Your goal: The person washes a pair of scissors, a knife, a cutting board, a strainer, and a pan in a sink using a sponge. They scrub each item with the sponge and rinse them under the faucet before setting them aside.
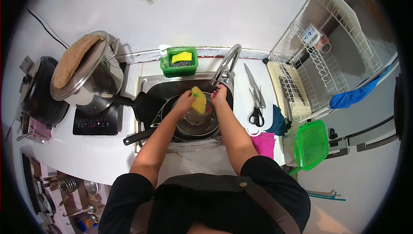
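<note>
My left hand [185, 101] grips a yellow sponge [199, 100] over the sink [148, 83]. My right hand [218, 95] rests at the far rim of a round pan [202, 127] in the sink, just under the curved tap [226, 65]; whether it grips the rim is unclear. A small glass item [195, 116] lies inside the pan below the sponge. Two black frying pans [144, 105] with long handles lie in the left part of the sink.
A green sponge holder [179, 61] stands behind the sink. Left: a steel pot [88, 73] on an induction hob [94, 124] and a black cooker [38, 92]. Right: a knife and scissors [257, 100], cloths [264, 141], a green lidded box [310, 143], a white dish rack [320, 53].
</note>
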